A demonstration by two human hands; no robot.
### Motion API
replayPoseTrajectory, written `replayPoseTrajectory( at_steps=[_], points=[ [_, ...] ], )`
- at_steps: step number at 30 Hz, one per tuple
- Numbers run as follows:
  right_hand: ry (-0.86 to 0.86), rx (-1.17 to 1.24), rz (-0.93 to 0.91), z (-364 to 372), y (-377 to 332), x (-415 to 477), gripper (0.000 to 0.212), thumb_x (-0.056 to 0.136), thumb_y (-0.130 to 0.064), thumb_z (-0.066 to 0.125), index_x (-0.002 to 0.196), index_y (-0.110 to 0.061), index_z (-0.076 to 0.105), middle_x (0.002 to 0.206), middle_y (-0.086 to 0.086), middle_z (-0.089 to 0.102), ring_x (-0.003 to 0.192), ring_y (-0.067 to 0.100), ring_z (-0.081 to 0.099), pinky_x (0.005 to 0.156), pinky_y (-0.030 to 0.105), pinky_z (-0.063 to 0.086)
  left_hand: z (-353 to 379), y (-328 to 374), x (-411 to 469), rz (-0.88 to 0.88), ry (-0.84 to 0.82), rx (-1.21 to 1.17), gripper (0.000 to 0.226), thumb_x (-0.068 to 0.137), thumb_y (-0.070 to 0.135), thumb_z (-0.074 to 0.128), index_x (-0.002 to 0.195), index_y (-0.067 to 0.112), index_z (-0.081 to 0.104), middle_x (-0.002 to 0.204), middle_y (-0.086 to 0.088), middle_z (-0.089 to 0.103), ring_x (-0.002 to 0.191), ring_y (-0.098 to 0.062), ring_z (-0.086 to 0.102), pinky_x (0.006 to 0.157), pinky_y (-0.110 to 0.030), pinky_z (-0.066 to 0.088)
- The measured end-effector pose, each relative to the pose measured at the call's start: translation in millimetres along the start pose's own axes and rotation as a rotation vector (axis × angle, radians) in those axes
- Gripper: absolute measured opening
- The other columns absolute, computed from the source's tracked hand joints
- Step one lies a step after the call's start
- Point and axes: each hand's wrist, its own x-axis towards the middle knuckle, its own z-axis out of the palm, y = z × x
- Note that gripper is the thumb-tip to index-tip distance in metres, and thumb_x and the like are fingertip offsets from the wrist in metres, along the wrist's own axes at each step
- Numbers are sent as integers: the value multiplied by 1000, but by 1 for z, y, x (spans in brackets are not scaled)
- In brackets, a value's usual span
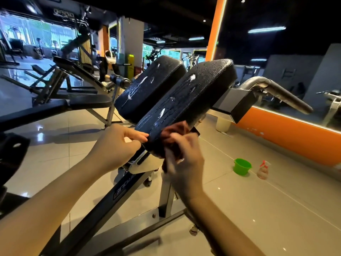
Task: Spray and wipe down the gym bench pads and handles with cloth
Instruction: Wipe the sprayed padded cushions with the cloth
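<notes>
Head view: the near black vinyl pad (193, 97) of the tilted gym bench is beaded with spray droplets and streaked with white foam. Its twin black pad (149, 85) lies just beside it to the left, equally wet. A rust-brown cloth (175, 130) is pressed against the lower end of the near pad, bunched under the right hand (182, 159). That hand's fingers are curled round the cloth; it is motion-blurred, so finer detail cannot be told. The left hand (118, 143) is set at the pad's lower left corner, thumb and fingertips closed on its edge.

Beyond the pads a grey metal handle (276, 91) projects to the right, untouched by the cloth. On the grey tiled floor (258, 209), well apart from the bench, a small green plastic bucket (242, 166) and a clear spray bottle (263, 169) with a red trigger stand side by side.

Judgement: wiping is only at the bottom edge.

Risks noted:
- Foam runs may drip onto the steel frame (167, 196) and floor before they are reached.
- A bunched cloth may smear rather than lift.
- The gap between the pads, and the handle, may be missed.
</notes>
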Motion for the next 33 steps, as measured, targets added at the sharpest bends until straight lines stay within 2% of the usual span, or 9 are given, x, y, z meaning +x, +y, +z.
replayPoseTrajectory(
  at_steps=[3,9,14,18,21,23,25,29,33],
  points=[
    [-123,86,-36,1,-3,-24,38,89,-24,66,125,-15,65,115,0,60,101,4,52,84,17,54,-1,1,-5,33,-13,4,34,94,1,61,107,28,78,121,11,73,121,-9,61,107,-45,47],
    [111,315,156,-22,6,22,32,92,-17,70,122,-20,58,118,-2,64,112,15,63,89,37,60,1,2,-7,24,25,14,30,94,5,61,104,27,79,120,8,74,119,-12,62,104,-50,51],
    [-171,108,-27,-10,-1,-12,28,92,-28,65,118,-19,68,114,-7,65,103,0,55,89,21,54,1,10,-3,53,45,56,25,94,12,64,96,32,79,109,10,75,84,7,63,73,-26,52],
    [35,203,16,-29,5,9,30,93,-24,63,122,-14,65,114,-2,67,107,8,61,88,26,56,4,8,-4,32,62,52,23,94,13,65,97,30,80,110,6,76,107,-14,66,91,-39,57],
    [161,210,105,-35,9,31,31,94,-17,67,124,-9,66,114,3,68,108,15,62,90,29,55,5,10,-3,38,76,71,19,94,16,66,98,27,81,108,7,76,102,-13,65,85,-33,55],
    [69,154,111,-28,7,26,30,92,-12,70,122,-13,67,114,1,69,106,13,62,93,27,54,4,13,-3,50,56,114,17,93,20,66,97,28,81,107,8,76,100,-9,65,78,-24,49],
    [-101,120,104,-19,7,11,31,91,-14,72,122,-20,69,114,-4,70,105,8,62,93,28,55,2,15,-2,64,26,162,17,92,22,67,97,31,80,105,11,76,99,-5,64,80,-25,49],
    [-288,363,273,-28,8,5,25,94,-22,71,114,-36,71,107,-21,71,106,5,65,94,34,58,-1,14,-3,87,-4,194,15,92,24,67,98,34,78,111,15,74,99,1,62,78,-21,45],
    [-520,598,354,-41,5,21,24,88,-30,77,111,-23,72,107,-8,74,99,17,72,85,41,63,-5,14,-2,105,-68,151,17,89,55,64,95,43,75,111,24,72,100,6,62,74,-20,43]
  ],
)
